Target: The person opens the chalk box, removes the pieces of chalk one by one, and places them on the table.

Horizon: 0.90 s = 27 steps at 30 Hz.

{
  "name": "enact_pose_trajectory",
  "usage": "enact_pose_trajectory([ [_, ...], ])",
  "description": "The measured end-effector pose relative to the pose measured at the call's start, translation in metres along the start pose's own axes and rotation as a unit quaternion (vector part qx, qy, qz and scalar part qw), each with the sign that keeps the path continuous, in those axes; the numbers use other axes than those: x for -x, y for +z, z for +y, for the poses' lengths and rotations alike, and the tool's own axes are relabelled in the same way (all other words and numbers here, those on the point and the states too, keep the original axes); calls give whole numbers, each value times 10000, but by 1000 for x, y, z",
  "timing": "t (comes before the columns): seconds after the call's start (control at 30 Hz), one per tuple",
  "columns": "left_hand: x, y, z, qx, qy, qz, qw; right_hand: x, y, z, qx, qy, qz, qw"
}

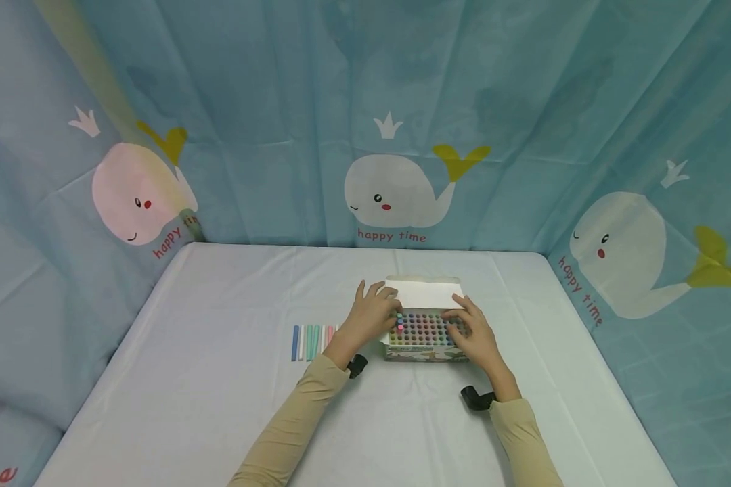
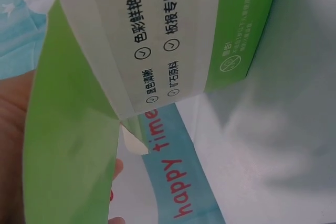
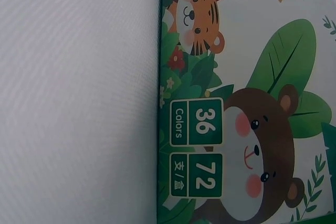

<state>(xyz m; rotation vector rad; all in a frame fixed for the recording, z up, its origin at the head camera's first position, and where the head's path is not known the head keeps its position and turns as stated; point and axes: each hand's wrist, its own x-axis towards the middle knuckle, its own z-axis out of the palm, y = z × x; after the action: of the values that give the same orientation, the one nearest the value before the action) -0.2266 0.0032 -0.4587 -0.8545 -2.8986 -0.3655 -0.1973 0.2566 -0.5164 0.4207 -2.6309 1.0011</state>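
Observation:
An open cardboard box of chalk (image 1: 426, 353) stands on the table, its many coloured stick ends showing in rows. At the left side of the box is my left hand (image 1: 370, 315), its fingertips beside a pink stick of chalk (image 1: 400, 329) that stands higher than the rows. Whether those fingers pinch a stick is hidden. My right hand (image 1: 476, 335) reaches over the right end of the box with thumb and fingers spread apart. In the left wrist view, a green side flap (image 2: 71, 124) hides most of the left hand. The right wrist view shows the animal-printed box front (image 3: 252, 77), without the hand.
Several loose chalk sticks (image 1: 295, 343), blue, white, green and pink, lie in a row left of the box, partly behind the left forearm. The raised white lid (image 1: 426, 293) stands at the back of the box. White cloth covers the table (image 1: 219, 379); printed curtains (image 1: 268, 189) hang behind.

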Motion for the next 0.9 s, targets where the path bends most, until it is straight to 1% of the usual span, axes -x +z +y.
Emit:
enact_pose_trajectory([
  [0.37, 1, -4, -2, 152, 70, 240, 9996, 0, 0, -3, -1, 40, -3, 10000],
  [0.63, 4, -16, -4, 745, 116, 719, 9946, 0, 1, -3, -38, 17, 12, 10000],
  [0.77, 7, -22, -6, 891, 82, 926, 9917, 0, 0, -4, -47, 13, 35, 10000],
  [0.9, 8, -24, -8, 1064, 83, 1275, 9861, 0, 0, -4, -37, 16, 22, 10000],
])
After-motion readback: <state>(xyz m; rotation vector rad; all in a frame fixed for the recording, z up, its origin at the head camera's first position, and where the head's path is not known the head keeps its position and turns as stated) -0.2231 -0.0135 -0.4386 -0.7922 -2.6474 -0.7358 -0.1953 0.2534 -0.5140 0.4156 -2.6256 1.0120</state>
